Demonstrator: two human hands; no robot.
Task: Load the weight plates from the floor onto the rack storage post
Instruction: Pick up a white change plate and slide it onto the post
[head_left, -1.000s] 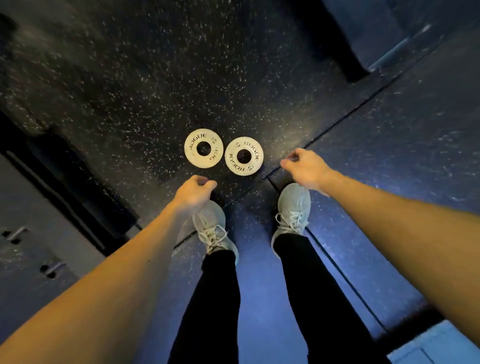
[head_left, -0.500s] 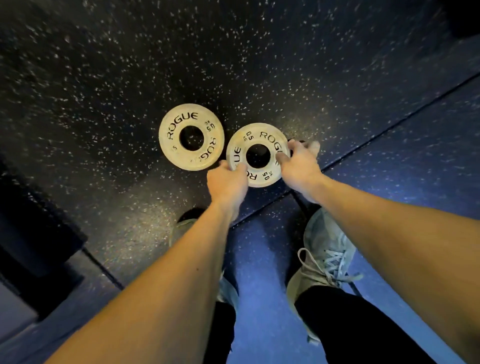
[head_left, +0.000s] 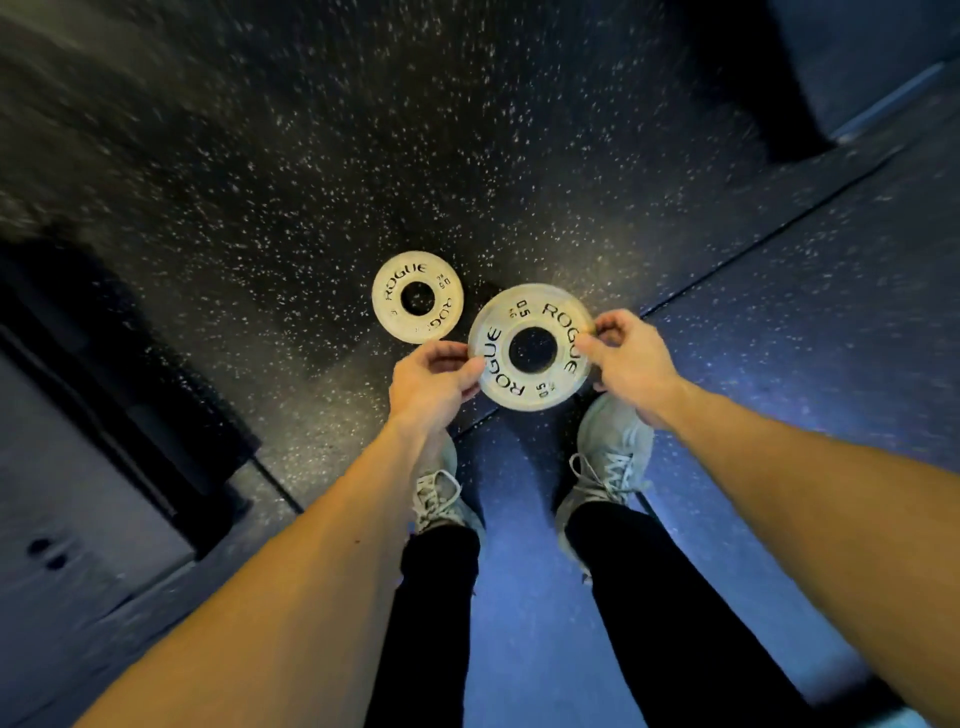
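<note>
A small white weight plate marked ROGUE 0.5 is lifted off the floor, held flat between both hands above my shoes. My left hand pinches its left rim and my right hand pinches its right rim. A second white plate of the same kind lies flat on the speckled black rubber floor, just up and left of the held one. No storage post is in view.
My two grey shoes stand on a blue mat below the plates. A dark rack base runs along the left. A seam crosses the floor to the upper right, where another dark base stands.
Both hands took hold of the right plate on the floor and have raised it; the view has pulled back as I rise. The left plate has stayed put.
</note>
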